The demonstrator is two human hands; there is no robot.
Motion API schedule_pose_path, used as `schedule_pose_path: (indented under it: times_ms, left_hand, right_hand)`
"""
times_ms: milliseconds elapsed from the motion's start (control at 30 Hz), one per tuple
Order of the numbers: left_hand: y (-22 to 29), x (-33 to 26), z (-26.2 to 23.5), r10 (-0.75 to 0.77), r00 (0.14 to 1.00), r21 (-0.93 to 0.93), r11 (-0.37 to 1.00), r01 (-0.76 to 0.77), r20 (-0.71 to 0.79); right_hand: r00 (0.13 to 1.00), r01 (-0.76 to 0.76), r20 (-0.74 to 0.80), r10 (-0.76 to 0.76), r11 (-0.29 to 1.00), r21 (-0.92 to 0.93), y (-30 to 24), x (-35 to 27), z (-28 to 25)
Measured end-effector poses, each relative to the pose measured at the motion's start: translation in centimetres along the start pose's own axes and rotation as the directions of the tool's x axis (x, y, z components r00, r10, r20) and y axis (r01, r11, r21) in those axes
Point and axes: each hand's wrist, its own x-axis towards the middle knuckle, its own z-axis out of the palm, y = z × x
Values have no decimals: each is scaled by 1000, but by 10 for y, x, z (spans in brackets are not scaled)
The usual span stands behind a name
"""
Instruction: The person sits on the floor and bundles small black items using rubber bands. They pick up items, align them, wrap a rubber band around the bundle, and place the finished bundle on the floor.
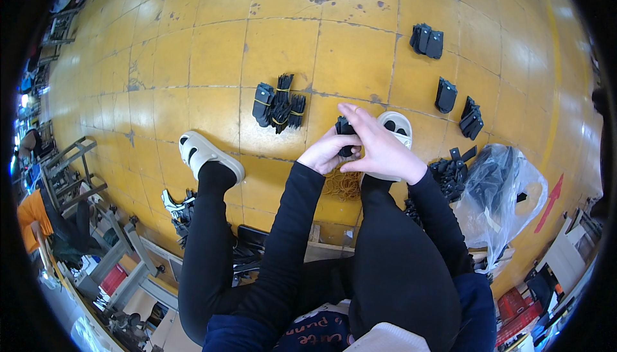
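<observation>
Both hands meet at frame centre, left hand (326, 153) and right hand (379, 148) gripping a small black bundle (345, 129) together, just above the loose rubber bands (341, 185) on the yellow floor (212, 50).

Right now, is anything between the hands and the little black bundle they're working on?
No. The left hand and the right hand already hold the small black bundle between them, above the yellow floor, with nothing visible in between.

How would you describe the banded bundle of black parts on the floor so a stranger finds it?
On the yellow tiled floor, look just ahead of the hands. The bundle lies between the two pale sandals' toes; unlike the loose black pieces to the right, yellow bands tie it.
</observation>
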Motion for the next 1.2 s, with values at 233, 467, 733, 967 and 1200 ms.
schedule_pose_path:
  times_ms: [233,467,733,967,1200]
  left_hand:
    - [7,-13,3,32,999,-50,998,-32,-5]
    - [12,-19,6,184,976,33,981,-189,112]
    - [26,-28,5,267,956,-155,956,-248,119]
    - [28,-35,13,340,924,-1,939,-345,175]
    - [27,-34,9,281,954,-194,947,-257,106]
  right_hand:
    - [976,-116,-37,213,661,741,15,2,4]
    - [959,-128,-132,252,797,590,19,4,11]
    - [913,125,-405,51,909,397,20,-4,-4]
    - [889,139,-453,67,903,406,18,-6,-1]
    - [905,179,-426,8,900,397,18,-8,-1]
